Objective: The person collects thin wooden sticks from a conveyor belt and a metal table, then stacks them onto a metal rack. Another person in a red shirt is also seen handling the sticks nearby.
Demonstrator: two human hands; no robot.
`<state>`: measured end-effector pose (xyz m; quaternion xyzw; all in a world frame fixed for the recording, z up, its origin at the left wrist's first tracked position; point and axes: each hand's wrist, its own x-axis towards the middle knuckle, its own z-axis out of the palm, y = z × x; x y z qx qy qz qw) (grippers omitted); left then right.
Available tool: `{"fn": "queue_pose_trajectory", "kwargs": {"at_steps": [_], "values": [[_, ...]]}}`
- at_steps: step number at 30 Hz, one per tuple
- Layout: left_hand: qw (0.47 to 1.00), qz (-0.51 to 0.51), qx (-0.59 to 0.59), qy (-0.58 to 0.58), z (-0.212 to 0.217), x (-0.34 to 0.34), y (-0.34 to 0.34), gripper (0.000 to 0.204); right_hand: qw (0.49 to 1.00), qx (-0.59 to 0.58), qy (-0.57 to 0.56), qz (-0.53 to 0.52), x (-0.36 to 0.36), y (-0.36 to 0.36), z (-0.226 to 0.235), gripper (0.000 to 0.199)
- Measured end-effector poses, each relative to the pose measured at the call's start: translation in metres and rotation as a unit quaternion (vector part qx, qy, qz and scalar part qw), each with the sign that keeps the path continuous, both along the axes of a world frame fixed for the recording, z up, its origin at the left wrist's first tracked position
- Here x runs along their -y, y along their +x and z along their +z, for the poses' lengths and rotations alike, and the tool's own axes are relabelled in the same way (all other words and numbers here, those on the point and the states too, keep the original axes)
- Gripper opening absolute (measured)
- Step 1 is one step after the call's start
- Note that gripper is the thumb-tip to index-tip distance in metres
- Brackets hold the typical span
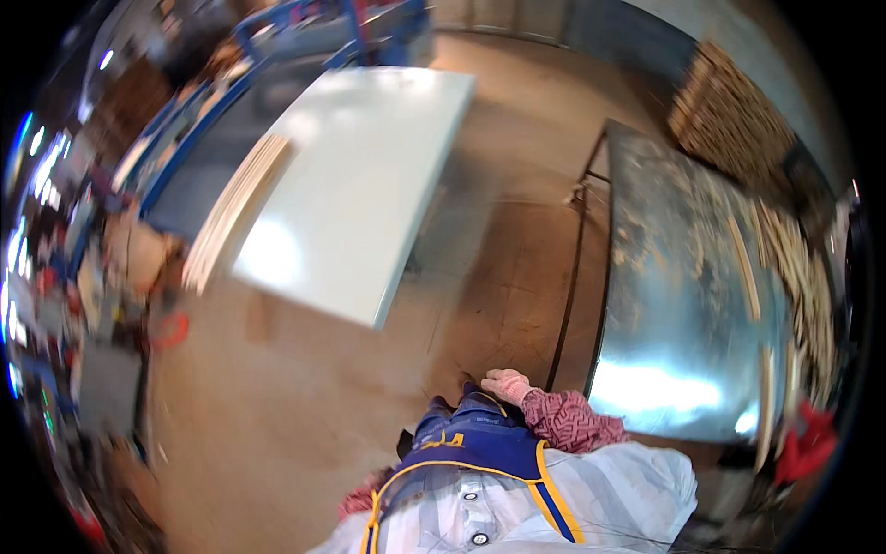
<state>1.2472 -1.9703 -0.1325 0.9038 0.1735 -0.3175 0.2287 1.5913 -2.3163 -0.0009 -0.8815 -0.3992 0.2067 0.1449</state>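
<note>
My right hand [506, 384], in a pale pink glove, is in front of me beside the blue apron [480, 452] with yellow trim. Its fingers look loosely extended, and nothing shows in them. A patterned pink-red sleeve [574, 421] covers that forearm. Of my left arm, only a bit of matching sleeve [362, 497] shows at the apron's left side; the left hand is hidden. To the right of my right hand stands a metal-topped table [683, 305] with scattered debris and a few thin wooden strips [744, 268].
At the left is a white-topped table [369, 175] with a bundle of wooden strips [235, 212] along its left edge. Blue metal framing [198, 148] stands behind it. More strips [798, 277] are piled at the right, near a stacked wooden bundle [729, 115] and a red object [808, 443].
</note>
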Motion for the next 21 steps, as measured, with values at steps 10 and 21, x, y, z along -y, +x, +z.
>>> {"fn": "queue_pose_trajectory", "kwargs": {"at_steps": [10,21], "values": [[0.985,-0.111,0.127,-0.047,0.034,-0.042,0.221,0.028,0.943,-0.128,0.03,-0.304,-0.001,0.035,-0.001,0.048],[0.937,-0.342,0.015,-0.062,0.007,0.012,0.342,0.043,0.785,-0.162,-0.105,-0.588,0.092,-0.33,-0.062,0.03]]}}
